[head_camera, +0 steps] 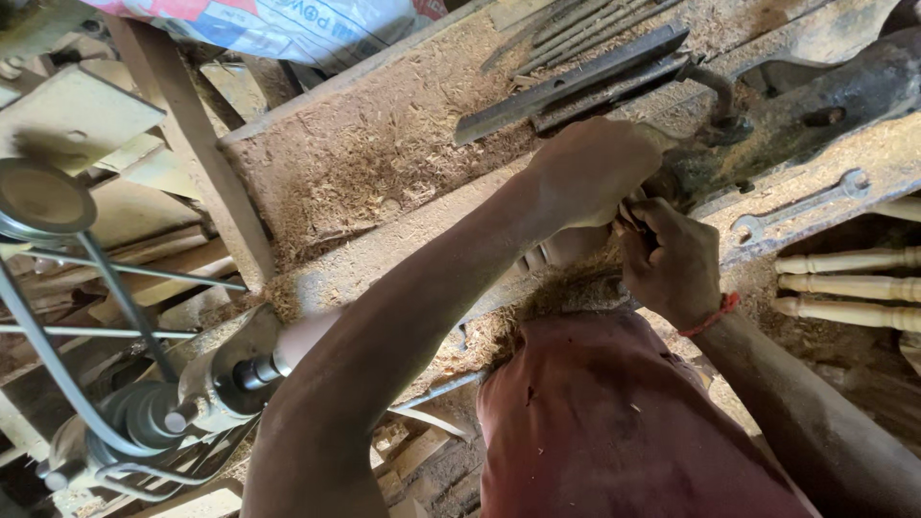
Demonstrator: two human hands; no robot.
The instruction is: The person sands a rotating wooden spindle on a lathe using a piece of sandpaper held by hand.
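A pale wooden workpiece (568,246) lies along a sawdust-covered lathe bed (384,153), from the grey metal headstock (225,379) at lower left up to the dark tailstock (767,134). My left hand (590,173) reaches across and is closed over the workpiece's end just before the tailstock. My right hand (676,264), with a red thread at the wrist, is curled tight against the same end from below. The fingers hide exactly what they pinch there.
Dark flat chisels and metal bars (576,82) lie on the bed above my hands. A spanner (796,206) rests on the rail at right. Three turned pale spindles (849,286) are stacked at right. A belt pulley and wire guard (58,221) stand at left.
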